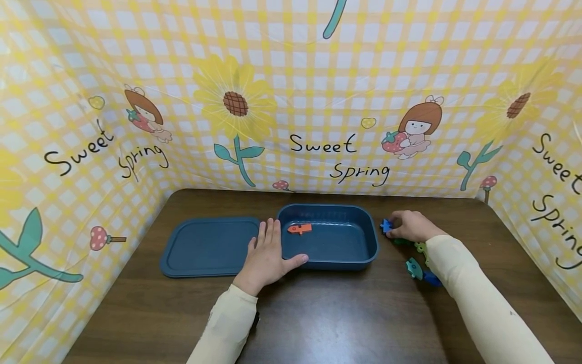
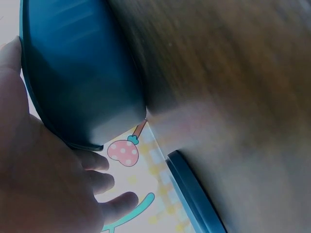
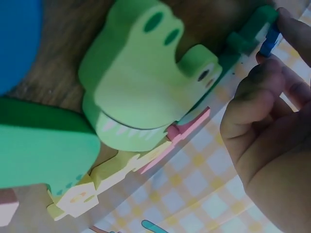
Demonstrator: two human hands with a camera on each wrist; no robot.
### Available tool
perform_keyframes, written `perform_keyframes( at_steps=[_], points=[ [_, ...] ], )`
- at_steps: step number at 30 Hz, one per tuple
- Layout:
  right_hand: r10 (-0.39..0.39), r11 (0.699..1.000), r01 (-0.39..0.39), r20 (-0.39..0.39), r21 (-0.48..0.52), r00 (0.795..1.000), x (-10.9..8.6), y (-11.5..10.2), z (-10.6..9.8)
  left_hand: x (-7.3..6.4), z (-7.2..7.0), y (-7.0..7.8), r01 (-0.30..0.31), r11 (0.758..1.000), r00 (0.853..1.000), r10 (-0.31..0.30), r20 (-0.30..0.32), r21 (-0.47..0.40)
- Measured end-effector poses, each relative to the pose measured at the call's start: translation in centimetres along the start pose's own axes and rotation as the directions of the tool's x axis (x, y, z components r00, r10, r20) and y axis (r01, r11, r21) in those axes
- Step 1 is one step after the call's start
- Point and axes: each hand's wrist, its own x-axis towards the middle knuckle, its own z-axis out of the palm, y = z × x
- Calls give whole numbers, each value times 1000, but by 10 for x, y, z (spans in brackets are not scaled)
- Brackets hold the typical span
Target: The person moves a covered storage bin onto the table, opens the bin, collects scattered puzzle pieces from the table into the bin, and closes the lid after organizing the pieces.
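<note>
Checked cloth [image 1: 313,96] behind brown table [image 1: 350,318]

At my twelve o'clock, the yellow checked cloth [image 1: 313,65] bears black handwritten-style lettering [image 1: 323,144] that I read as "Sweet", with "Spring" beneath it. Toward my ten o'clock, the cloth's side carries a second "Sweet Spring" [image 1: 79,151], its words slanting upward. Toward my two o'clock I read a third copy [image 1: 556,164], sloping downward, "Spring" running to the edge of my view.
</note>
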Motion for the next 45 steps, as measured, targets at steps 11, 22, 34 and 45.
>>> perform_keyframes(
  at_steps=[11,22,34,45],
  points=[
    [-17,999,18,-42,33,999,-13,-10,-10,-1,-1,1,-1,1000,1000,1,2,-1],
    [-29,995,34,-58,90,998,-29,-37,-28,0,0,0,-1,1000,1000,2,8,-10],
    [-44,996,50,-83,71,996,-31,-60,-38,1,3,-3,2,1000,1000,-2,8,-1],
    [-126,992,129,-109,13,986,-25,-84,-42,0,1,0,7,1000,1000,-7,14,-9]
  ],
)
